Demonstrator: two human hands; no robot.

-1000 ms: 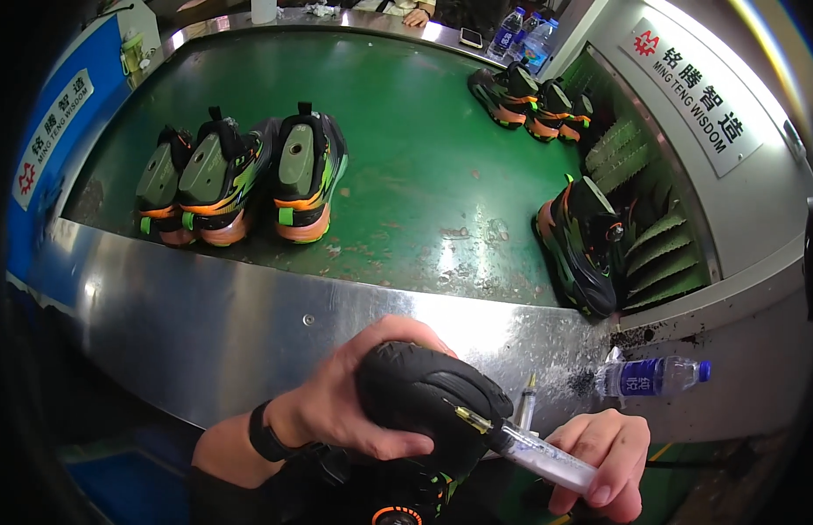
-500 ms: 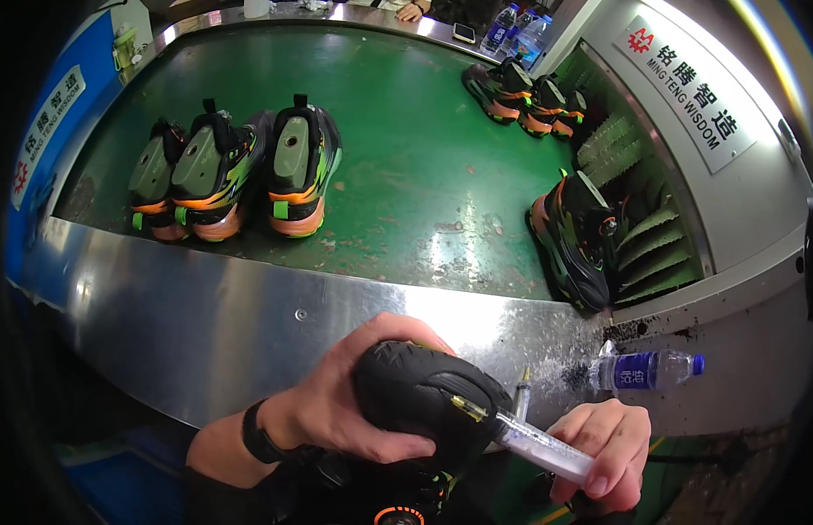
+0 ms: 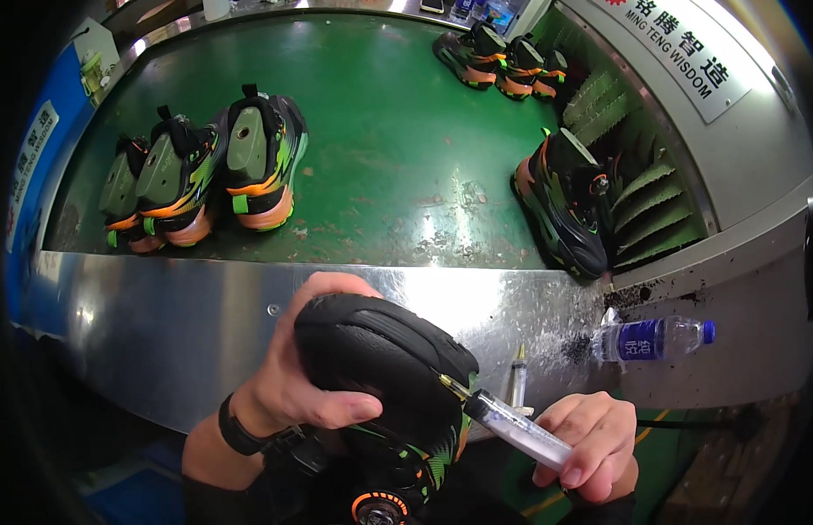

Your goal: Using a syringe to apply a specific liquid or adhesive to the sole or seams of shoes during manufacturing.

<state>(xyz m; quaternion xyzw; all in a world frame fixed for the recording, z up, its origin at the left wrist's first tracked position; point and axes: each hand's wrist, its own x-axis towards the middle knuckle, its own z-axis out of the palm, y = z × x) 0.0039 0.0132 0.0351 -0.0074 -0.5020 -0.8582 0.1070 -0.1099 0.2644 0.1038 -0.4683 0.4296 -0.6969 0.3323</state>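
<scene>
My left hand [image 3: 293, 376] is closed around the toe end of a black sneaker [image 3: 380, 350] with green and orange trim. The shoe is tilted, and a round dial shows on its upper near the bottom edge. In my right hand [image 3: 594, 442] is a clear syringe [image 3: 516, 430] with pale contents and a thin yellowish tip. That tip points up and left, at or very close to the seam between sole and upper; whether it touches I cannot tell. Beyond it, a second syringe [image 3: 519, 382] rests on the steel ledge [image 3: 188, 306].
Several similar sneakers [image 3: 265, 166] stand on the green conveyor belt [image 3: 362, 131] at left and far right. One more sneaker [image 3: 559, 206] is by the strip curtain [image 3: 655, 210]. A plastic bottle [image 3: 655, 339] lies on its side at right, near dark crumbs.
The shoe has turned slightly, showing more of its side and dial. The syringe tip has shifted along the sole edge, and the syringe barrel shows more fully. The whole view has shifted a little.
</scene>
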